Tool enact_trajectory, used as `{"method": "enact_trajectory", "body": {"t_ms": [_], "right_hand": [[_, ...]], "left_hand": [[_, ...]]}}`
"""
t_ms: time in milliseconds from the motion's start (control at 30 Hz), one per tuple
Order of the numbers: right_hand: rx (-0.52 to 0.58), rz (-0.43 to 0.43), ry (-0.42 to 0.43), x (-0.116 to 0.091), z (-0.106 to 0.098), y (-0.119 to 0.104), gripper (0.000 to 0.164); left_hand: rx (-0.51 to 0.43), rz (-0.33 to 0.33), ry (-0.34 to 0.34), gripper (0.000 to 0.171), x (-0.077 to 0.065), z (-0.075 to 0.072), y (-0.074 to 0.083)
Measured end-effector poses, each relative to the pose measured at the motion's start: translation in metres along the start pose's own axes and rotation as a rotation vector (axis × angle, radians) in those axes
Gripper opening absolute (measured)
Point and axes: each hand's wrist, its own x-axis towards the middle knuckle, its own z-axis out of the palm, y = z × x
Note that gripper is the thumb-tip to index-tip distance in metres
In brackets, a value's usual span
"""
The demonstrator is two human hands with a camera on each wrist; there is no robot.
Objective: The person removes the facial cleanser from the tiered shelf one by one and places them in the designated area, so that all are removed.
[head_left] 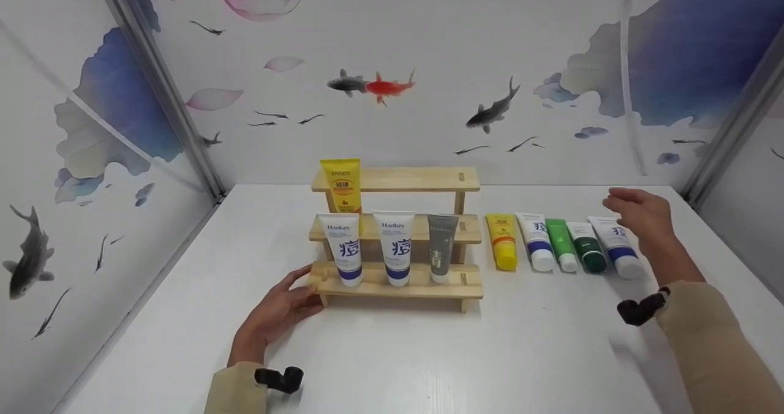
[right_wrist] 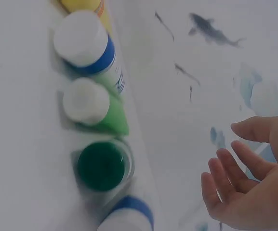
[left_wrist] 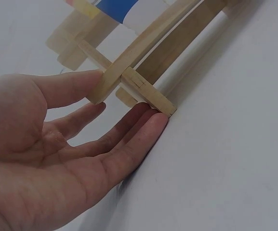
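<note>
At the left end of a three-tier wooden rack point(head_left: 398, 289) my left hand point(head_left: 278, 310) touches the lowest shelf and its leg. Its fingertips point(left_wrist: 159, 126) rest against the leg in the left wrist view. On the lowest tier stand two white tubes with blue bands, the left tube point(head_left: 343, 248) and the middle tube point(head_left: 397, 248), beside a grey tube point(head_left: 441, 248). Behind them a yellow tube point(head_left: 341, 184) stands on a higher tier, its base partly hidden. My right hand point(head_left: 646, 215) is held at the far right tube point(head_left: 618, 248), fingers loosely bent, nothing in it.
Right of the rack several tubes lie in a row: a yellow tube point(head_left: 502, 242), a white-and-blue tube point(head_left: 536, 242), a light green tube point(head_left: 561, 245) and a dark green-capped tube point(head_left: 587, 247). Printed wall panels point(head_left: 392, 132) enclose the white table point(head_left: 392, 365).
</note>
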Motion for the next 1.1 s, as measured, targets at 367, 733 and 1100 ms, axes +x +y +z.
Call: {"method": "enact_trajectory", "body": {"t_ms": [367,733,1100], "right_hand": [[0.054,-0.205,-0.080,-0.032,0.036,-0.053,0.062],[0.106,-0.299,-0.179,-0.066,0.065,-0.090,0.060],[0.220,-0.374,-0.314,-0.099,0.091,-0.122,0.056]], "left_hand": [[-0.007,0.001,0.001,0.057,0.000,0.001,0.000],[-0.006,-0.004,0.012,0.058,0.001,0.001,-0.001],[-0.001,-0.001,0.026,0.056,0.001,0.002,0.000]]}}
